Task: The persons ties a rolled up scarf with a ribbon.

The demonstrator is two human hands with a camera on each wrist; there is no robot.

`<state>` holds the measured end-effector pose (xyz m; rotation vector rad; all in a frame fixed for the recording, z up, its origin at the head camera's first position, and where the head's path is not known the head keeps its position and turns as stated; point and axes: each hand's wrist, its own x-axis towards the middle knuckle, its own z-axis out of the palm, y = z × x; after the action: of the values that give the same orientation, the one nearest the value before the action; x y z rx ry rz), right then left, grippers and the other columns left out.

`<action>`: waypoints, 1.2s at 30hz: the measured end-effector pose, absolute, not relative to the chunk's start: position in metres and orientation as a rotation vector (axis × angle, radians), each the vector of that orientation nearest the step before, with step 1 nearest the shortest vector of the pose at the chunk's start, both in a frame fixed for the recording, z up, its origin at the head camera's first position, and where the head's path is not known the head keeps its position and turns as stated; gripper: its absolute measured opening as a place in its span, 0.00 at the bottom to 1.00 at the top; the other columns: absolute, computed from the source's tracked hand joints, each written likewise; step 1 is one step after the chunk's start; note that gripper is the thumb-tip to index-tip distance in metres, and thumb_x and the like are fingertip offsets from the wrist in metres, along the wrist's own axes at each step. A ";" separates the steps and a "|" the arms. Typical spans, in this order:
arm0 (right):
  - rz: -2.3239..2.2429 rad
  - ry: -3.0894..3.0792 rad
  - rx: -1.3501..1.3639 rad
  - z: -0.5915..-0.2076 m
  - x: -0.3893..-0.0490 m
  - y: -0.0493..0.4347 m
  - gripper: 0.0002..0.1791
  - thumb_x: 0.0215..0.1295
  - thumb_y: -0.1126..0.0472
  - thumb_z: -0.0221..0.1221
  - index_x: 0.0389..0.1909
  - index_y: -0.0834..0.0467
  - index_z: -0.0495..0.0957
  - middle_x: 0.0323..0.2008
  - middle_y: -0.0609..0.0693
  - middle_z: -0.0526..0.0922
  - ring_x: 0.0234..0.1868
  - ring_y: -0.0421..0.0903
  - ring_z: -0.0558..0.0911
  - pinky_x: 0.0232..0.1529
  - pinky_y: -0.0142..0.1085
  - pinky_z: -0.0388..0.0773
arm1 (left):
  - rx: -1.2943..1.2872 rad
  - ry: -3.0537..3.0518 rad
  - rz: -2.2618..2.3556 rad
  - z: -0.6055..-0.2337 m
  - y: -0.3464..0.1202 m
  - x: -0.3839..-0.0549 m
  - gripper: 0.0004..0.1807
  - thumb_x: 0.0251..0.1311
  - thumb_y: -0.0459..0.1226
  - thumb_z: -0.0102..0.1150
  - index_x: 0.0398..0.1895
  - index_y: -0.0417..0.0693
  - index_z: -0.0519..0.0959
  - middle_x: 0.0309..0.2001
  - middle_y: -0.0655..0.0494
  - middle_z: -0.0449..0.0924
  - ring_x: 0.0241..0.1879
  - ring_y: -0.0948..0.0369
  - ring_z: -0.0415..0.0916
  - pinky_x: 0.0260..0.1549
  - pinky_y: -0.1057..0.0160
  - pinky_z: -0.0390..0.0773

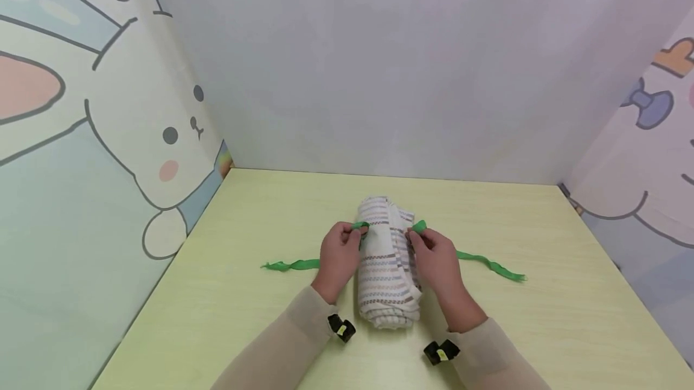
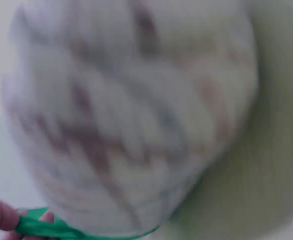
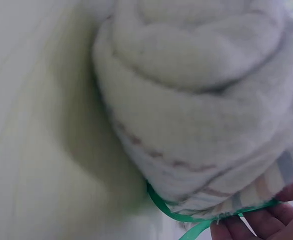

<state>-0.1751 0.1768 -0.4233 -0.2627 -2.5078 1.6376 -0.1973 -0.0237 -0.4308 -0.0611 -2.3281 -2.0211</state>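
Observation:
A rolled-up striped towel (image 1: 379, 269) lies lengthwise on the table, its coiled end (image 3: 196, 45) large in the right wrist view. A green ribbon (image 2: 51, 227) passes around the roll. On the left side of the towel, my left hand (image 1: 341, 254) pinches the ribbon between thumb and fingers. My right hand (image 1: 436, 257) pinches the ribbon on the opposite side, close against the roll. Both loose ribbon ends trail outward onto the table past the hands. The left wrist view is blurred over the towel.
The pale yellow table (image 1: 217, 317) extends to both sides of the roll. A plain light wall (image 1: 379, 64) rises behind its back edge. Side panels carry cartoon drawings, including a rabbit (image 1: 146, 106) on the left. Small black devices sit at both wrists.

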 end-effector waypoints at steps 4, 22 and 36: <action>1.930 -2.305 -0.314 -0.423 -0.177 0.181 0.19 0.81 0.57 0.53 0.57 0.68 0.80 0.52 0.61 0.85 0.62 0.52 0.79 0.63 0.44 0.75 | 0.122 -2.152 -2.169 -0.433 -0.026 -0.198 0.09 0.76 0.37 0.54 0.48 0.39 0.80 0.45 0.53 0.86 0.40 0.49 0.77 0.33 0.65 0.75; 2.148 -2.077 -0.413 -0.425 -0.180 0.184 0.21 0.84 0.56 0.48 0.63 0.68 0.74 0.58 0.64 0.81 0.59 0.51 0.83 0.62 0.39 0.76 | 0.324 -1.668 -2.690 -0.428 -0.030 -0.201 0.13 0.79 0.33 0.46 0.58 0.32 0.68 0.57 0.37 0.82 0.61 0.45 0.78 0.63 0.50 0.72; 2.585 -1.604 -0.468 -0.426 -0.184 0.182 0.17 0.83 0.57 0.49 0.62 0.65 0.68 0.48 0.47 0.88 0.58 0.45 0.84 0.65 0.37 0.73 | 0.281 -1.187 -2.954 -0.433 -0.017 -0.203 0.12 0.79 0.33 0.46 0.57 0.37 0.61 0.63 0.33 0.76 0.68 0.44 0.71 0.69 0.52 0.67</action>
<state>-0.1844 0.1822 -0.4255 -0.4676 -1.6040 2.5849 -0.2034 -0.0168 -0.4327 0.2814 -1.1868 -2.9537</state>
